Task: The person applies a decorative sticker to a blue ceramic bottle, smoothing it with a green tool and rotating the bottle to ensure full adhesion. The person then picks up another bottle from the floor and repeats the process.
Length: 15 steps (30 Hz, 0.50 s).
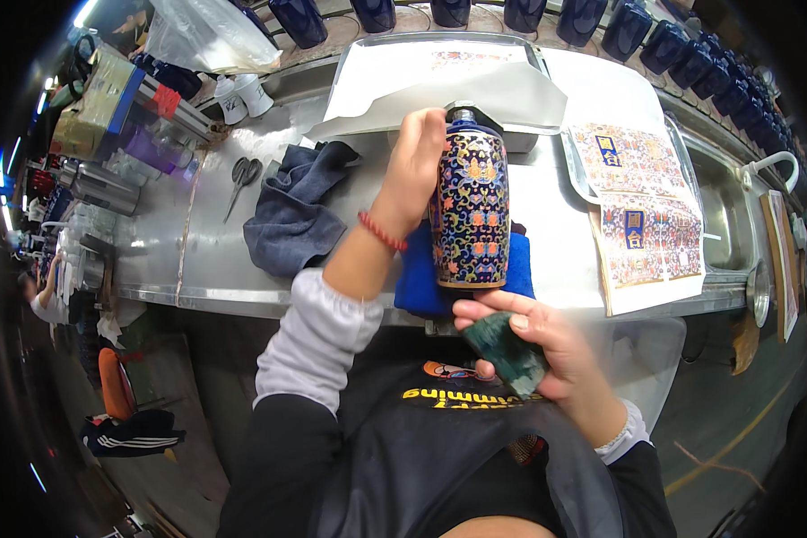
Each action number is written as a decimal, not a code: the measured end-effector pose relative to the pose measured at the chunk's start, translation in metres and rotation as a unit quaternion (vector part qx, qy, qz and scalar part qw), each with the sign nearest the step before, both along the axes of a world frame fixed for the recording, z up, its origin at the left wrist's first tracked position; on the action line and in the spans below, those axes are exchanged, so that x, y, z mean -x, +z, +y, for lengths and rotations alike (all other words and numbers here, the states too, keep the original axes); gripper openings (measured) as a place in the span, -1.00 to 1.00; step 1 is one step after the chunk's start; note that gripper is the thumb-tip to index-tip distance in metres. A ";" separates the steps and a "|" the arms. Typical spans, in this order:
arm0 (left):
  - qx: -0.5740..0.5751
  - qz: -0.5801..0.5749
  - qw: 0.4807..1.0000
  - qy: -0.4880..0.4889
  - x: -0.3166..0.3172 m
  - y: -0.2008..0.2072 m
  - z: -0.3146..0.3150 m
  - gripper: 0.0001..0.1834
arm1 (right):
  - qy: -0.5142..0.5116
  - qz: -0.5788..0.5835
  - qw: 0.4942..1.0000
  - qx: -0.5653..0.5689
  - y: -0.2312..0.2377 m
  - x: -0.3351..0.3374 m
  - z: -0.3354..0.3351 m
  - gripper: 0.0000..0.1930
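Observation:
A patterned bottle (472, 206), dark blue with multicoloured flowers and scrolls, is tilted over a folded blue cloth (412, 278) at the table's front edge. My left hand (412, 166) grips it along its upper left side, near the bare neck; part of the fingers is hidden behind it. Below the bottle, my right hand (560, 345) holds a thin dark green pad (504, 351) between thumb and fingers. Its fingertips reach up to the bottle's base and seem to touch it. What the pad is made of, I cannot tell.
Left of the bottle lie a crumpled grey cloth (298, 211) and black-handled scissors (241, 184). Printed pattern sheets (650, 224) are stacked at the right, before a sink (731, 215). Behind stands a tray (350, 67) with white sheets; several dark blue bottles (578, 20) line the back.

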<state>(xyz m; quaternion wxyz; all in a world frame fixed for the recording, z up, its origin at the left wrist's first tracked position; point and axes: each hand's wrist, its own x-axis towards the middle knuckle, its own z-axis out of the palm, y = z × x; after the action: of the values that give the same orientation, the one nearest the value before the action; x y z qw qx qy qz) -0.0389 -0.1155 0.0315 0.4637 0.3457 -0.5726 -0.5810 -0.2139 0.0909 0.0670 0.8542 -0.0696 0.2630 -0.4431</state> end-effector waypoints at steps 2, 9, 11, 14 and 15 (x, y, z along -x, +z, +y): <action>0.147 -0.114 0.982 0.029 -0.013 0.005 0.029 -0.14 | 0.034 0.014 0.997 0.065 0.010 0.015 0.002 -0.42; 0.352 -0.404 0.844 0.025 -0.030 0.000 0.116 0.38 | -0.074 0.708 0.545 0.443 -0.006 0.034 -0.045 -0.35; 0.368 -0.407 0.835 0.049 -0.027 -0.003 0.114 0.36 | -0.083 0.700 0.525 0.477 -0.023 0.026 -0.058 -0.33; 0.372 -0.398 0.837 0.055 -0.026 -0.003 0.109 0.22 | -0.073 0.684 0.524 0.502 -0.036 0.017 -0.064 -0.32; 0.372 -0.407 0.833 0.044 -0.027 -0.002 0.109 0.20 | -0.062 0.686 0.519 0.506 -0.036 0.016 -0.064 -0.31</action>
<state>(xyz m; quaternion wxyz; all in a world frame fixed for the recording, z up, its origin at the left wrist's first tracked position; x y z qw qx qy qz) -0.0121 -0.0063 0.0295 0.3078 0.3772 -0.8665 -0.1100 -0.2297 0.0271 0.0306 0.2001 -0.7556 0.5031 -0.3685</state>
